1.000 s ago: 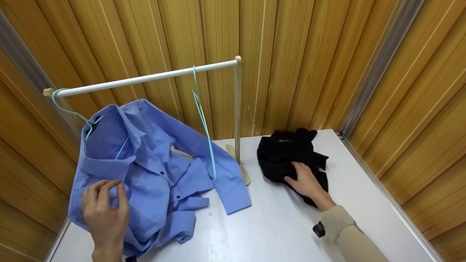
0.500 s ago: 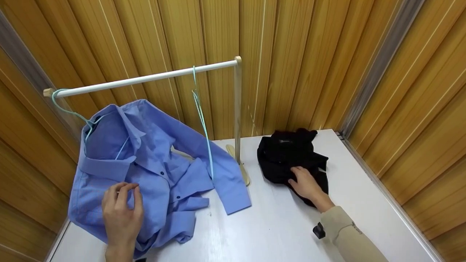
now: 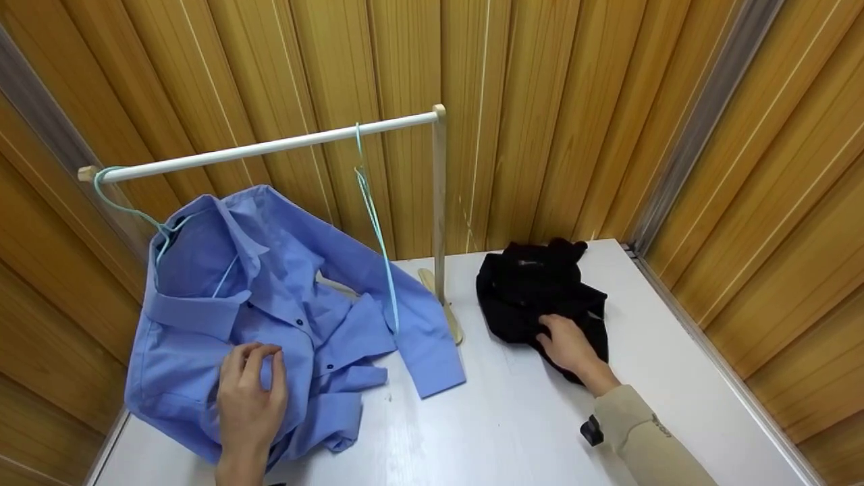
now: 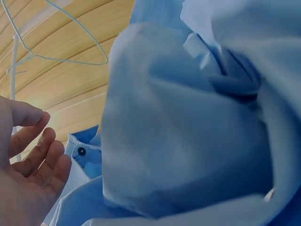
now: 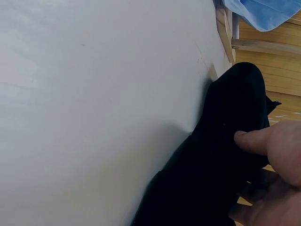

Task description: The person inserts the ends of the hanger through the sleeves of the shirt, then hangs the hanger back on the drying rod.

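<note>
A blue button shirt (image 3: pixel 270 378) hangs tilted on a thin mint-green wire hanger (image 3: pixel 128 206) at the rail's left end. My left hand (image 3: pixel 250 398) is in front of the shirt, fingers loosely bent and nothing held. Its fingers (image 4: pixel 40 157) show apart from the cloth in the left wrist view. On the right, my right hand (image 3: pixel 570 347) touches the near side of a crumpled black garment (image 3: pixel 533 290). In the right wrist view, the thumb (image 5: pixel 254 140) lies against the black cloth, spaced from the shaded fingers; some fingertips are hard to make out.
A small rack with a white rail (image 3: pixel 270 146) and a wooden post (image 3: pixel 440 202) stands on the white table (image 3: pixel 472 425). A second wire hanger (image 3: pixel 378 236) hangs bare near the post. Wood-panelled walls (image 3: pixel 540 121) enclose the back and sides.
My left hand has moved right and slightly down across the shirt. My right hand has drawn slightly back, its thumb and index finger closer together, and the black cloth has shifted a little.
</note>
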Demonstrator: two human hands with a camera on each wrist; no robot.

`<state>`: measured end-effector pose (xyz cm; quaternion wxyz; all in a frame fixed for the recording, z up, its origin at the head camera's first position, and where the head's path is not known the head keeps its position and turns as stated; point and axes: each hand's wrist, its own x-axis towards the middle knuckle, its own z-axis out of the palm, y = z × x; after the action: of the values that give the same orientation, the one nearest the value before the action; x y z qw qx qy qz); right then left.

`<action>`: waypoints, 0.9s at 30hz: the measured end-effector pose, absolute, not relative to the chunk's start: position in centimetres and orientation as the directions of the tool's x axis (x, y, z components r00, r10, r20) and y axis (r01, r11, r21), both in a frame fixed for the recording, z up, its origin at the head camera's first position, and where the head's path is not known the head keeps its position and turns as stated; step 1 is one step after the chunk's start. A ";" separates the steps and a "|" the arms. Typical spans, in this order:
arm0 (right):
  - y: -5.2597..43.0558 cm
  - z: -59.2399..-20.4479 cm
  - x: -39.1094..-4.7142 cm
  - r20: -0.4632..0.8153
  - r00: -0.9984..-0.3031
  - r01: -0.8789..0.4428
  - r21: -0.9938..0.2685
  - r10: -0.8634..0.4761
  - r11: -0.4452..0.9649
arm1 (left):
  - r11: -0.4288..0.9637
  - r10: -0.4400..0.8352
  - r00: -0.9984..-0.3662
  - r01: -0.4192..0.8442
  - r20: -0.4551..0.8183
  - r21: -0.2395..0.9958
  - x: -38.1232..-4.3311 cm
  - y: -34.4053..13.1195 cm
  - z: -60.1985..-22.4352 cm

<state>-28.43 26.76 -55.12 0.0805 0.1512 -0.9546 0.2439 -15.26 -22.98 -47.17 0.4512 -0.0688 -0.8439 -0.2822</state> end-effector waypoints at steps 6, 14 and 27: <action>26.8 -55.2 -27.9 0.221 -0.941 -0.331 -0.447 -0.255 0.831 | 0.828 -0.128 -0.638 0.352 0.759 0.436 -15.5 -22.3 -47.9; 26.6 -54.9 -27.2 0.170 -0.948 -0.318 -0.444 -0.270 0.837 | 0.819 -0.097 -0.657 0.374 0.748 0.435 -15.9 -21.5 -48.9; 26.5 -54.9 -26.9 0.125 -0.949 -0.314 -0.448 -0.289 0.837 | 0.837 -0.034 -0.715 0.361 0.698 0.410 -16.2 -20.6 -49.9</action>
<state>-26.86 26.50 -54.88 0.0261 0.1572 -0.9581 0.2379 -16.23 -20.64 -49.88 0.3660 -0.0923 -0.8859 -0.2697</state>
